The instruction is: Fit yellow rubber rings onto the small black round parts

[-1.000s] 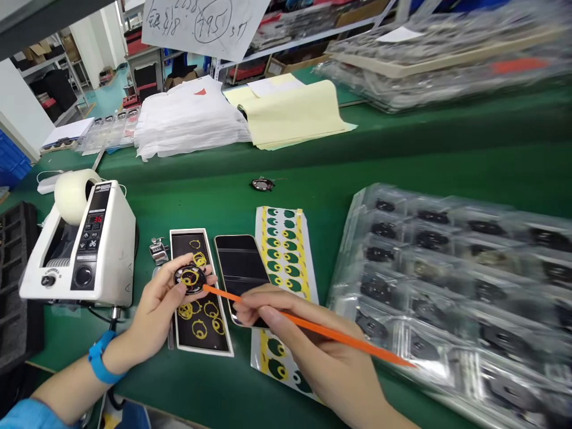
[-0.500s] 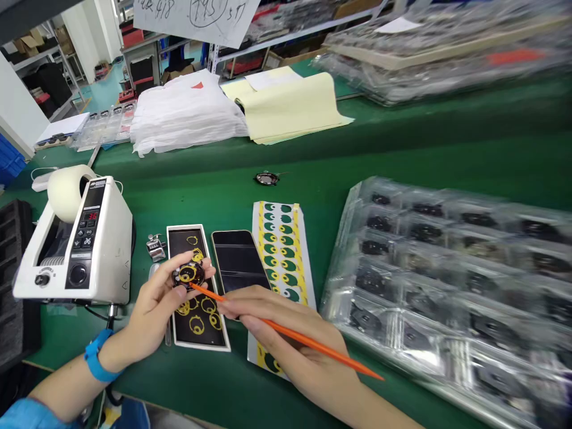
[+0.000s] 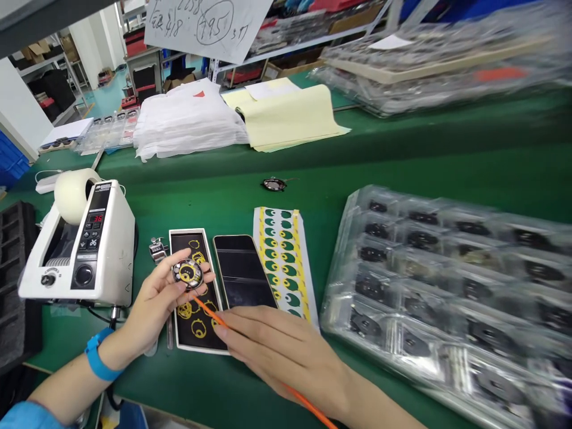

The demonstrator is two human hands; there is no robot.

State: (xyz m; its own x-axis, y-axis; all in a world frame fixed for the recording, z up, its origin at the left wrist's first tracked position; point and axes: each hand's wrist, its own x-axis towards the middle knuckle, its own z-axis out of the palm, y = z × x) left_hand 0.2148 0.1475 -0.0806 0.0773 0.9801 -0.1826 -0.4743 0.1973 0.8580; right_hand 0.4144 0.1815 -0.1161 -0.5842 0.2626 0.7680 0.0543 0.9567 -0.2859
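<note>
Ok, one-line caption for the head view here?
At a green bench, left hand holds a round black part; right hand holds an orange stick over a black card of yellow ring stickers.

The worktop (image 3: 402, 161) is matt green, seemingly a rubbery mat. The tape dispenser (image 3: 111, 250) on it is smooth white plastic. Just right of the dispenser the tally counter (image 3: 157, 249) is shiny metal; the round part (image 3: 188, 273) there has a glossy black face, the orange stick (image 3: 206, 310) is smooth. Further right of the dispenser, the phone (image 3: 241, 271) is glossy glass, the blister trays (image 3: 447, 268) clear shiny plastic
</note>
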